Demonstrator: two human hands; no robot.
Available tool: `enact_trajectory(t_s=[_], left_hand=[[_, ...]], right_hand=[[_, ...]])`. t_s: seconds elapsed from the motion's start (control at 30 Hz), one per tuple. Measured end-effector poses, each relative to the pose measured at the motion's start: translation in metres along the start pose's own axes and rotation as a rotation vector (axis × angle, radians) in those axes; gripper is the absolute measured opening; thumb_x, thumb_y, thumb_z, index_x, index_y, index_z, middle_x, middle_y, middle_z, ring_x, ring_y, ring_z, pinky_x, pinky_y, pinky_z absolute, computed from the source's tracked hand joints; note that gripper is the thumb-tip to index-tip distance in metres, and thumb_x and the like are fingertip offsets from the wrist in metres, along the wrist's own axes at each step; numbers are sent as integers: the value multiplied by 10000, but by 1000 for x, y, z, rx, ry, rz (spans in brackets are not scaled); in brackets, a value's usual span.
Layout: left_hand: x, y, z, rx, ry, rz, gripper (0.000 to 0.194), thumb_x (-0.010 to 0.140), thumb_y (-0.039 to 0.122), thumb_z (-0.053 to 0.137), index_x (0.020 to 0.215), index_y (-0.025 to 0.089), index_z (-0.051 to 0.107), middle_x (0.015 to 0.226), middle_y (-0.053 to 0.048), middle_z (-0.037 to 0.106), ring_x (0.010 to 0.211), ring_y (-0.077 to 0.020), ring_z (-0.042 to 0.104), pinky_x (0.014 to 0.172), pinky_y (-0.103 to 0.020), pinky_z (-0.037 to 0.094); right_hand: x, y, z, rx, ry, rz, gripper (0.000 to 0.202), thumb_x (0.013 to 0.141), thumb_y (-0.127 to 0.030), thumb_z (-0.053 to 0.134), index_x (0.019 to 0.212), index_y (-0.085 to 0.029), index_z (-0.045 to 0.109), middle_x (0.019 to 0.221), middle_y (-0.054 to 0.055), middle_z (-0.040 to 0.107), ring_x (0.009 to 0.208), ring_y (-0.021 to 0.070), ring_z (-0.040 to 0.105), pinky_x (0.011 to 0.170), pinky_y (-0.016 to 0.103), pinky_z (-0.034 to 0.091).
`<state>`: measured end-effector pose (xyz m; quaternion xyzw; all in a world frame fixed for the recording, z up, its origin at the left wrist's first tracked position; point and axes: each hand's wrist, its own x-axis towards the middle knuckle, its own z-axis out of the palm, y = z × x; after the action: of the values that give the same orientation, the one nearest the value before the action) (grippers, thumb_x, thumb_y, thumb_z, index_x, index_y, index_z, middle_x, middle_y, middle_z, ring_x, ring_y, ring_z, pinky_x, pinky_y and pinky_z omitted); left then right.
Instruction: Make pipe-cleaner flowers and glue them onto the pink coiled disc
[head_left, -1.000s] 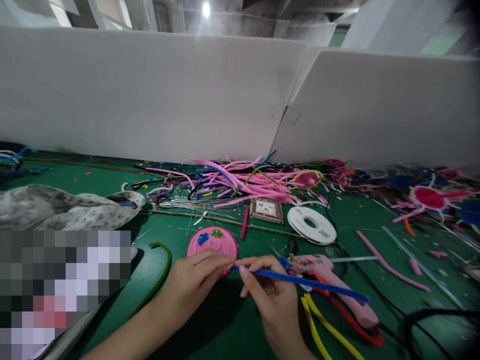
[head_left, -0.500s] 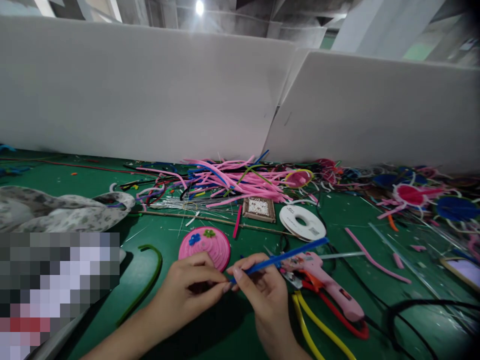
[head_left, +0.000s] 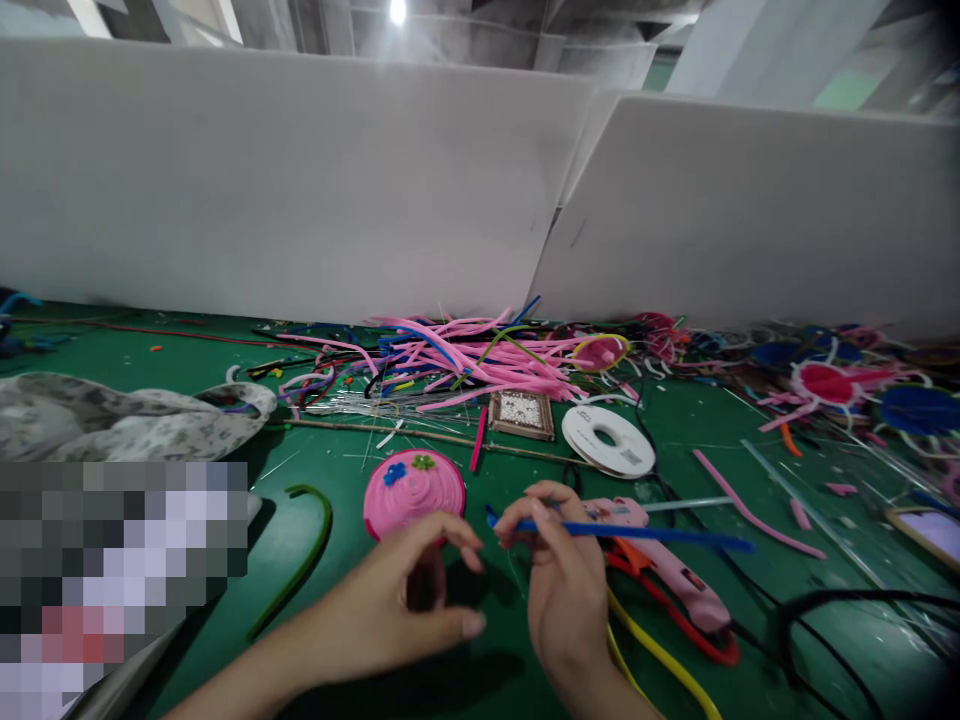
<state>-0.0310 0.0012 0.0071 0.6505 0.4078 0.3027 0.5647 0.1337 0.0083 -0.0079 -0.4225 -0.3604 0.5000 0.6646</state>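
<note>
My right hand (head_left: 566, 590) pinches a blue pipe cleaner (head_left: 660, 534), which points out to the right; its near end, by my fingertips, is bent into a small curl. My left hand (head_left: 405, 600) is apart from it, thumb and fingers spread, holding nothing. Just behind my left hand lies a round pink coiled disc (head_left: 416, 495) bearing a blue flower (head_left: 394, 474) and a green flower (head_left: 424, 462). A pink glue gun (head_left: 675, 580) lies right of my right hand, partly hidden by it, with red-handled scissors (head_left: 720, 652) beside it.
Pink pipe cleaners (head_left: 495, 365) are heaped at the back. Nearer are a beaded square frame (head_left: 521, 414), a white spool (head_left: 608, 440) and a long thin stick. A green pipe cleaner (head_left: 311, 560) and patterned cloth (head_left: 127, 415) lie left, a phone (head_left: 930, 540) and black cable right.
My left hand has let go of the blue pipe cleaner and opened. My right hand has moved right with it, and its long end has swung down to nearly level.
</note>
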Motion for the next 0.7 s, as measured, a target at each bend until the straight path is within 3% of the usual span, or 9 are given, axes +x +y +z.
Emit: enact_trajectory(t_s=[0.03, 0.1, 0.17, 0.2, 0.27, 0.33, 0.4, 0.53, 0.7], left_hand=[[-1, 2, 2, 43, -60, 28, 316, 751, 325, 700, 1034, 206, 626, 947, -41, 647, 668, -126, 560, 554, -206, 411], [-1, 4, 6, 105, -169, 97, 174, 831, 317, 613, 940, 198, 676, 941, -51, 657, 761, -149, 593, 662, -228, 445], [-1, 3, 7, 146, -198, 140, 188, 873, 289, 552, 820, 185, 700, 882, -57, 678, 844, -173, 613, 774, -257, 449], [-1, 2, 7, 155, -176, 151, 156, 871, 243, 550, 888, 195, 698, 934, -61, 683, 908, -184, 612, 830, -275, 442], [-1, 0, 5, 153, -117, 196, 330, 837, 84, 513, 1103, 239, 629, 1153, -58, 635, 1090, -196, 553, 960, -322, 389], [-2, -3, 3, 92, -115, 228, 576, 757, -67, 382, 1172, 281, 579, 1323, -25, 529, 1247, -180, 436, 1065, -366, 290], [-2, -4, 3, -78, -165, 210, 681, 655, -120, 305, 1119, 285, 596, 1389, 6, 462, 1315, -166, 360, 1087, -390, 269], [0, -9, 4, -502, -216, 144, 613, 629, -98, 341, 1061, 254, 598, 1417, -11, 430, 1362, -193, 297, 1050, -427, 341], [3, -9, 5, -591, -190, 90, 389, 771, -22, 466, 1045, 219, 599, 1429, -61, 426, 1356, -219, 316, 1039, -428, 348]], right_hand=[[0, -1, 0, 1, 7, -22, 118, 821, -317, 572, 866, -212, 544, 606, -24, 633, 588, 136, 577, 562, 246, 442], [0, -1, 1, -7, 11, -47, 109, 839, -318, 543, 850, -210, 550, 595, -29, 616, 578, 131, 568, 575, 250, 436], [0, 0, 1, -15, 2, -52, 111, 853, -315, 520, 838, -209, 552, 598, -29, 608, 580, 128, 565, 591, 253, 433], [0, 0, 2, -14, -8, -46, 111, 856, -314, 513, 840, -210, 550, 605, -26, 608, 582, 131, 563, 591, 257, 432], [0, 0, 2, 7, -25, -32, 102, 851, -309, 510, 852, -213, 543, 619, -18, 607, 595, 142, 564, 581, 267, 431], [2, -1, 1, 36, -20, -31, 90, 842, -301, 518, 862, -215, 538, 640, -12, 604, 619, 153, 569, 574, 275, 435], [4, -2, 0, 58, 24, -51, 77, 827, -289, 536, 848, -215, 541, 664, -10, 597, 644, 153, 570, 579, 274, 443], [8, -3, 0, 64, 105, -65, 67, 800, -274, 568, 799, -209, 553, 681, -13, 588, 656, 130, 556, 581, 247, 447], [7, -1, 0, 53, 86, -55, 61, 811, -278, 558, 804, -218, 552, 679, -21, 585, 652, 125, 548, 577, 244, 437]])
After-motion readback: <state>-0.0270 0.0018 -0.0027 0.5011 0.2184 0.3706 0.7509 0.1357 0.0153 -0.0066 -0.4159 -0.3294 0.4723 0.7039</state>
